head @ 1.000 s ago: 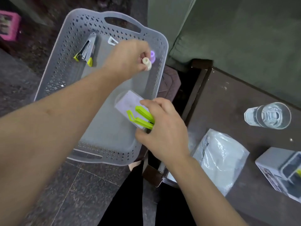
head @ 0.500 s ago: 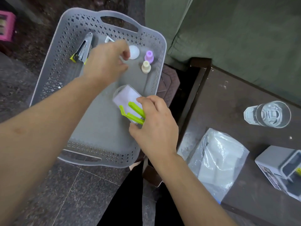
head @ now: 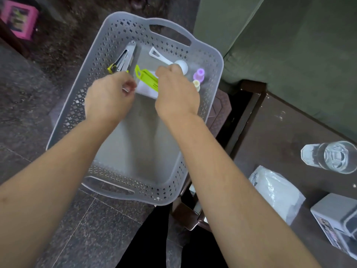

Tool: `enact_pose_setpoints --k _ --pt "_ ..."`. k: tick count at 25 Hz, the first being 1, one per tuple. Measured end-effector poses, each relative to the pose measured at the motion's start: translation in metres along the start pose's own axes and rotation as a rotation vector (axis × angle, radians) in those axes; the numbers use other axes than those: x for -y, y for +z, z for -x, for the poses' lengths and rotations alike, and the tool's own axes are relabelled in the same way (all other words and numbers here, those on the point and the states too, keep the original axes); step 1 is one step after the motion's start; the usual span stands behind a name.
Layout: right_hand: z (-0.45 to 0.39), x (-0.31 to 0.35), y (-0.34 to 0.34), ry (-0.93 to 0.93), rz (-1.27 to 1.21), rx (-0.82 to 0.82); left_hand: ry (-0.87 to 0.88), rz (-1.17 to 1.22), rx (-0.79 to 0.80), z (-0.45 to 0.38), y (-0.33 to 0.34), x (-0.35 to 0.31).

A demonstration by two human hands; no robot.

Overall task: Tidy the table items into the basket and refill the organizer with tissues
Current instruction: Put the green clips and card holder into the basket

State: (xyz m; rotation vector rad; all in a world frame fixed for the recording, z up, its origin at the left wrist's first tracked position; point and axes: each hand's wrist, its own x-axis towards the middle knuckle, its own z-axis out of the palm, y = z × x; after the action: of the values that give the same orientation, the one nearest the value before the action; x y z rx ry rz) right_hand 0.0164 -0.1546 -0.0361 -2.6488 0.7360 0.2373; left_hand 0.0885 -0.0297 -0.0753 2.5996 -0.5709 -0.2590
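The tidying looks well advanced: along the basket's [head: 210, 60] far edge lie a stapler [head: 124, 59], a white scoop [head: 170, 60] and two small caps [head: 199, 76]. The left hand [head: 108, 97] is curled; whether it holds anything I cannot tell. The right hand [head: 175, 95] grips a green clip [head: 146, 79] over a white pad. The tissue pack [head: 278, 192] and organizer [head: 336, 217], cut off at the table's right edge, remain unfilled.
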Motion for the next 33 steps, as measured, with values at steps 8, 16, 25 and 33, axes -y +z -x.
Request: enact_pose_setpoints --k 8,16,25,33 --pt "-0.027 0.003 0.025 0.016 -0.278 0.039 0.267 -0.276 0.079 -0.004 0.019 -0.004" --pt "0.009 -0.012 0.024 -0.072 0.056 0.102 0.234 -0.299 -0.005 -0.009 0.011 0.006" --pt "-0.018 -0.006 0.017 -0.189 0.221 -0.046 0.121 -0.229 -0.15 0.0 0.002 0.009" --pt "-0.031 0.002 0.034 -0.209 0.201 -0.154 0.131 -0.194 -0.149 0.006 0.002 0.007"
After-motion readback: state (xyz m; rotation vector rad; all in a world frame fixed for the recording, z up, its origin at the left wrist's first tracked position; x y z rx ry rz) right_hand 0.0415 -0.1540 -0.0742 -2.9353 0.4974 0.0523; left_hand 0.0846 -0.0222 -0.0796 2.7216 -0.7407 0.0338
